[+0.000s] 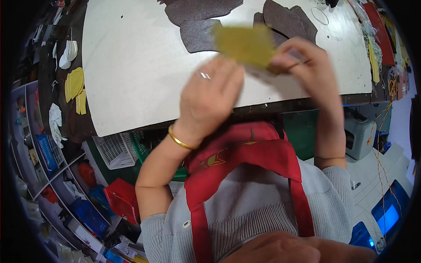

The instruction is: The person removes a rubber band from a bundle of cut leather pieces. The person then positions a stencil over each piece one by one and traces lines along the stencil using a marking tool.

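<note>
In the head view, over the white tabletop (131,79): a yellow piece (245,44), flat and roughly rectangular, held up between both hands; outline blurred, surface detail unreadable.
Right hand (307,61): thumb and fingers bent, apparently pinching the near right corner of the yellow piece.
Left hand (210,94): fingers lying close together and pointing at the near left edge of the piece; whether they grip or merely touch it, I cannot tell.
Wrist and finger: gold bangle (182,139) on the left wrist, ring (204,76) on the left hand.
Dark brown pieces: one overlapping group (199,35) on the far side, just beyond the left hand; a second group (287,22) farther right, partly hidden by the yellow piece and near the right hand.
Left border: further yellow pieces (75,85) beside the white surface, on the dark margin.
Slip risk: moderate, in my judgement; if the right hand alone bears the piece by its corner, a loose pinch could let it twist or drop.
Disturbance risk: the right hand is near the far right group, so a low sweep could push those pieces out of order.
Snag risk: slight; the bangle could catch the near table edge if the forearm drops.
</note>
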